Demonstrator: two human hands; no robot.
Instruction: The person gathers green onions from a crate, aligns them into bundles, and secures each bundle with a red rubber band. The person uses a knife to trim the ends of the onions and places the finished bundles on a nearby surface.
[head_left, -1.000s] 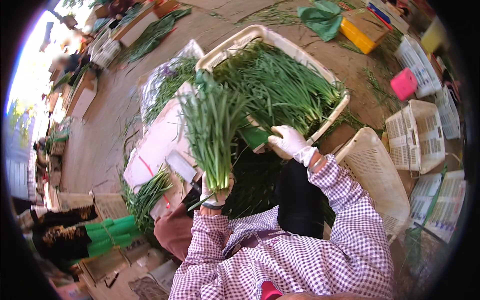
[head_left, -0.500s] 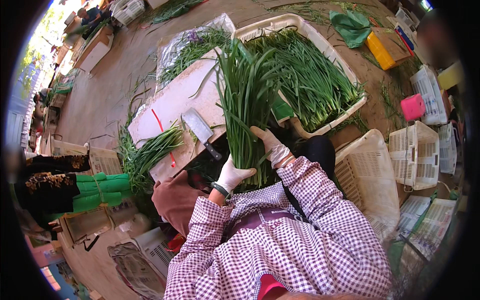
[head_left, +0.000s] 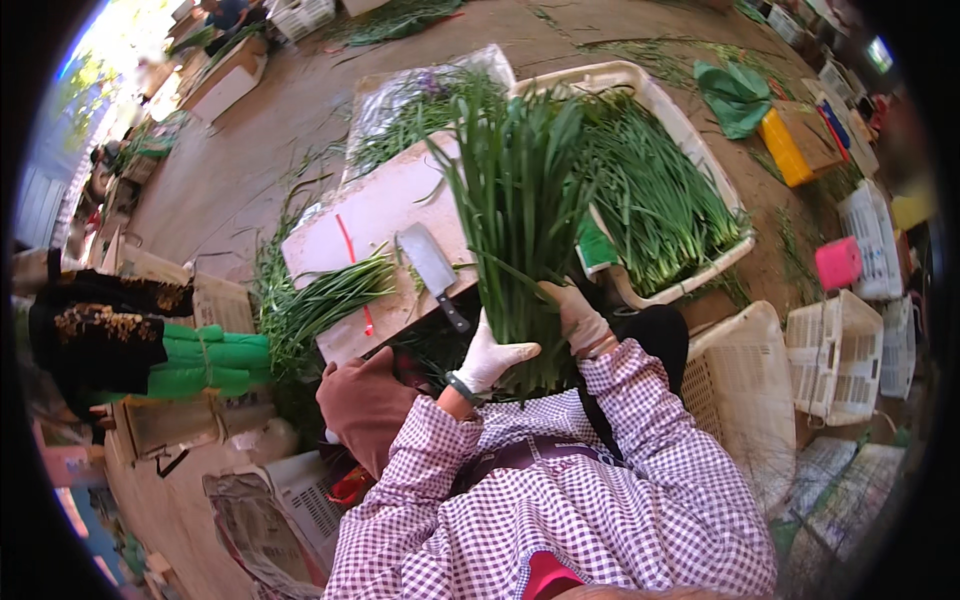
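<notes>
A large bunch of garlic chives (head_left: pixel 520 220) stands upright before me, its long flat leaves pointing away. My left hand (head_left: pixel 492 358), in a white glove, grips it low on the left side with the thumb across the front. On its right side, slightly higher, the gloved fingers of my right hand (head_left: pixel 576 318) close around the stems. Left of the bunch is a pale cutting board (head_left: pixel 375 200). A cleaver (head_left: pixel 430 265) lies on it, the dark handle toward me. Beside the blade rests a smaller bundle of chives (head_left: pixel 340 290), lying over a red strip (head_left: pixel 345 238).
A cream crate (head_left: pixel 735 190) full of chives stands at the right, beyond my knee. Nearer are an unfilled plastic basket (head_left: pixel 750 370) and a smaller crate (head_left: pixel 835 355). Loose greens lie on silver sheeting (head_left: pixel 490 65) behind the board. A green roll (head_left: pixel 215 360) is at far left.
The view has shifted, so the board and crates appear farther right and lower. The held bunch looks straighter, and its leaf tips are closer together. Both hands still hold it.
</notes>
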